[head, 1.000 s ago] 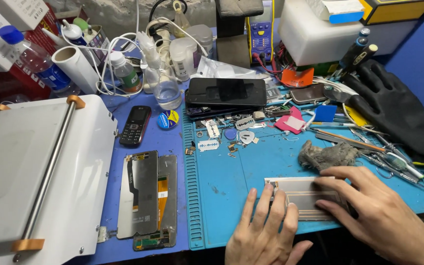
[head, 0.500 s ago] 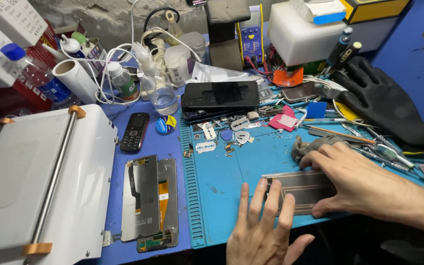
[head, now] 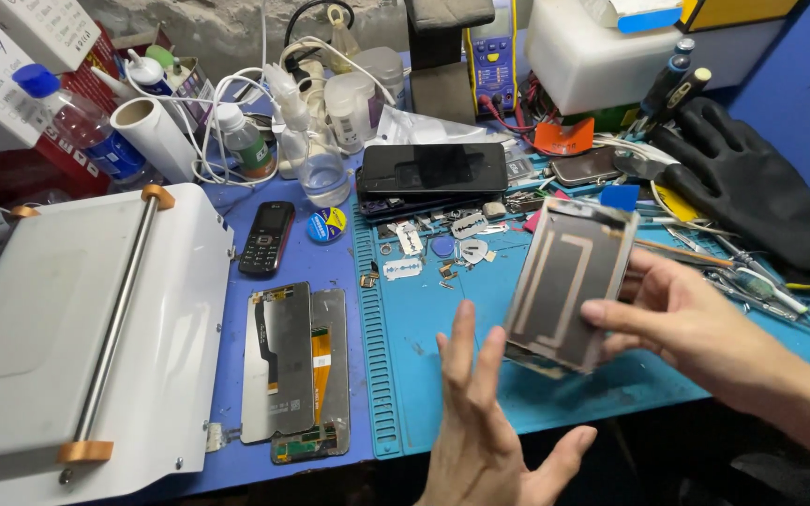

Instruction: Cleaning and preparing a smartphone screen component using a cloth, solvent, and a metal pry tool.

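My right hand holds a flat grey phone panel by its right edge, lifted upright above the blue work mat. The panel's face shows copper-coloured lines. My left hand is open, fingers spread, just left of and below the panel; whether the fingertips touch its lower edge I cannot tell. Two bare phone screen panels lie side by side on the bench to the left of the mat.
A white laminating machine fills the left. A small black keypad phone, a black smartphone, razor blades, a black glove, bottles, cables and hand tools crowd the back and right.
My right hand has picked the grey panel up off the mat and tilted it upright. My left hand came off it and opened.
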